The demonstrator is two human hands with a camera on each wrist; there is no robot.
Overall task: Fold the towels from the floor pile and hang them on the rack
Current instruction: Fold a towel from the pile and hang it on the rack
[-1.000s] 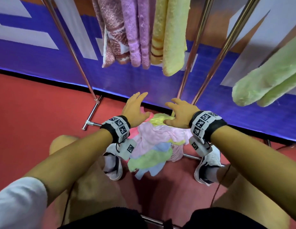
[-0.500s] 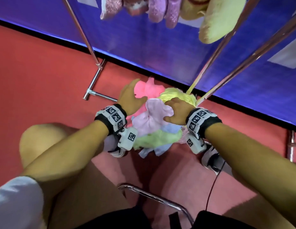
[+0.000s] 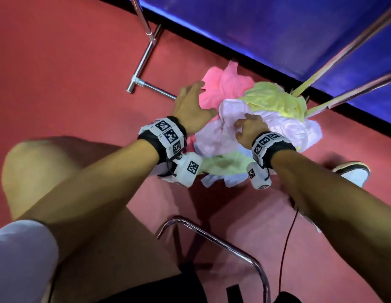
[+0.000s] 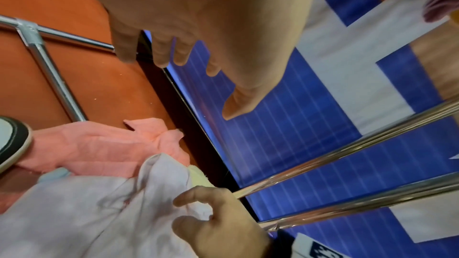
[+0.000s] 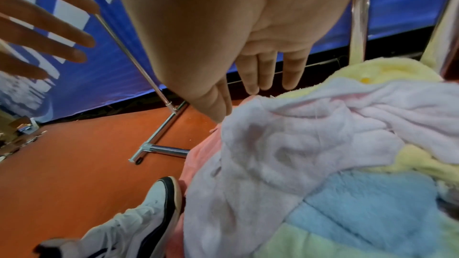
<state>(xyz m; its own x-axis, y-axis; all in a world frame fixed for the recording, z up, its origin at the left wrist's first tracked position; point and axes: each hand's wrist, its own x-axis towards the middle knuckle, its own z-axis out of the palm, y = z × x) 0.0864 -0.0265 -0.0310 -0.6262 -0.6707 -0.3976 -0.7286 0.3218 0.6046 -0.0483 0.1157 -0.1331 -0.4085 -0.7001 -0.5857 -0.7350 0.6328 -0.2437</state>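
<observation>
A loose pile of towels lies on the red floor at the foot of the rack: a pink towel [image 3: 223,84], a yellow one [image 3: 275,99], a lavender one [image 3: 218,138] on top, and a green one [image 3: 225,162] and a blue one [image 5: 367,211] beneath. My left hand [image 3: 196,92] hovers over the pink towel [image 4: 99,148] with fingers spread and holds nothing. My right hand [image 3: 242,125] reaches down onto the lavender towel [image 5: 285,144]; its straight fingertips [image 5: 253,87] touch the upper fold without gripping it.
The rack's chrome foot bar [image 3: 144,60] lies left of the pile, and two slanted poles [image 3: 343,55] rise on the right before a blue wall panel [image 3: 277,29]. My shoes [image 3: 354,171] flank the pile. A chrome chair frame [image 3: 223,241] and a red cable [image 3: 286,248] lie near my knees.
The view has tilted down, so the hung towels have left the frame. Both hands have dropped to the pile, and the right hand now touches the lavender towel.
</observation>
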